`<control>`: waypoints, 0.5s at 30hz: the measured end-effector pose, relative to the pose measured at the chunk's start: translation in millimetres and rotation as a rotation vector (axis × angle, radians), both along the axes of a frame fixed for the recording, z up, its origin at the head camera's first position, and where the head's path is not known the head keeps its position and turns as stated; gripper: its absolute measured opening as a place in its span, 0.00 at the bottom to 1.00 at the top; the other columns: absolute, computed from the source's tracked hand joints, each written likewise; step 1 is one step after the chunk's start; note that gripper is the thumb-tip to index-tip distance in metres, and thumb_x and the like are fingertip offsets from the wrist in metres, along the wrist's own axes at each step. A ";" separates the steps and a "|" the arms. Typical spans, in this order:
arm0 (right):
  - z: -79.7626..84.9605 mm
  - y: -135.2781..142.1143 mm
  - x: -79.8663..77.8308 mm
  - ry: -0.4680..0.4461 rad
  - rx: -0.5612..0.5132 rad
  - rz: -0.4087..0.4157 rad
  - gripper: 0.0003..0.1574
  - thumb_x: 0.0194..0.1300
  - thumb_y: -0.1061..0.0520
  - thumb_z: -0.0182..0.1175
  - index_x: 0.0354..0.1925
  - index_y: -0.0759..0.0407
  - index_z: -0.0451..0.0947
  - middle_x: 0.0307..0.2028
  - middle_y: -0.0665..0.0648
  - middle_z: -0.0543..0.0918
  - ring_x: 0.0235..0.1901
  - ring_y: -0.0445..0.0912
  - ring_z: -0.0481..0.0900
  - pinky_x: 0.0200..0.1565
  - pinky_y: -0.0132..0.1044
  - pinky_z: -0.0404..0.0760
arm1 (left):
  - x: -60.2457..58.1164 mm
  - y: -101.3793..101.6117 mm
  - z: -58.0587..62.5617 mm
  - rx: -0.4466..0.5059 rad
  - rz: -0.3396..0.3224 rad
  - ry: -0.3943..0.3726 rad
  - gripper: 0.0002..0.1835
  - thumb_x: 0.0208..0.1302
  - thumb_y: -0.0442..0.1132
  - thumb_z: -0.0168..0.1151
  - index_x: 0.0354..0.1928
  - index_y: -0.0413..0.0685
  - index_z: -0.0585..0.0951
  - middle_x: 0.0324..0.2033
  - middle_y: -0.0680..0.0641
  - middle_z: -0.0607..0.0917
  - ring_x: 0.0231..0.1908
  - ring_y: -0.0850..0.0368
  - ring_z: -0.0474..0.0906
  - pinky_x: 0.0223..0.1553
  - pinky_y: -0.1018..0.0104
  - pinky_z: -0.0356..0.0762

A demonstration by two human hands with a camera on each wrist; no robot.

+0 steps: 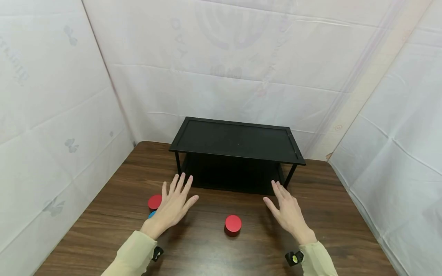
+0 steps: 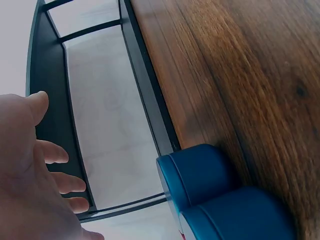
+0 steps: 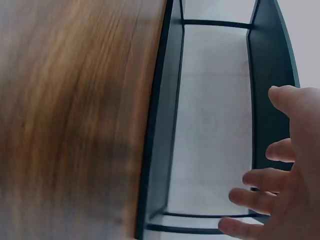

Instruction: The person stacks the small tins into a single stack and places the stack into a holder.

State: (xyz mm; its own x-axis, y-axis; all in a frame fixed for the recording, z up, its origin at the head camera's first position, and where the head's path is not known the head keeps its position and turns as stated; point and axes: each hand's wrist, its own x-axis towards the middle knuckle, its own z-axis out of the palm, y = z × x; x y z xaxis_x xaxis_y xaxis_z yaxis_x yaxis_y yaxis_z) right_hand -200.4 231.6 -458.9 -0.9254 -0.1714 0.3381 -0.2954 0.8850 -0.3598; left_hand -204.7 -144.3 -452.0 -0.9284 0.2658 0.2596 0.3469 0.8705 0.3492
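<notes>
My left hand [image 1: 171,209] is held over the left part of the table, fingers spread and holding nothing. Beside and partly under it in the head view are a red round-topped piece [image 1: 155,201] and a blue one [image 1: 151,214], the blue mostly hidden by the hand. The left wrist view has two blue cylinders [image 2: 205,172] side by side below that hand. My right hand [image 1: 290,214] hovers at the right, its fingers extended and nothing in them. Between the hands a red cylinder [image 1: 233,225] stands on the table.
A black two-tier shelf [image 1: 238,140] stands at the back of the brown wooden table [image 1: 331,207], its open front facing me. Both hands' fingertips overlap its lower front edge in the head view. White sheets [image 1: 145,88] hang behind and at both sides.
</notes>
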 end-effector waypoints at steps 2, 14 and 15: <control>-1.9 -1.7 0.6 -0.035 -0.069 0.030 0.44 0.70 0.39 0.53 0.74 0.57 0.53 0.70 0.66 0.63 0.65 0.65 0.67 0.60 0.64 0.68 | -0.2 -1.2 -0.5 0.001 0.003 0.000 0.38 0.72 0.59 0.46 0.76 0.49 0.51 0.75 0.37 0.49 0.75 0.36 0.41 0.68 0.29 0.33; -14.8 -14.0 2.0 -0.194 -0.255 0.084 0.43 0.67 0.34 0.54 0.68 0.60 0.65 0.66 0.62 0.72 0.64 0.57 0.72 0.61 0.56 0.72 | 0.4 -12.2 -1.0 -0.015 0.022 0.013 0.39 0.71 0.59 0.48 0.75 0.47 0.53 0.75 0.36 0.51 0.74 0.35 0.43 0.66 0.27 0.35; -15.5 -14.9 2.4 -0.197 -0.261 0.087 0.43 0.67 0.34 0.54 0.68 0.60 0.66 0.65 0.62 0.72 0.64 0.57 0.72 0.61 0.56 0.72 | 0.2 -13.7 -0.7 -0.017 0.024 0.015 0.38 0.71 0.58 0.48 0.75 0.47 0.53 0.75 0.36 0.51 0.74 0.35 0.43 0.66 0.27 0.36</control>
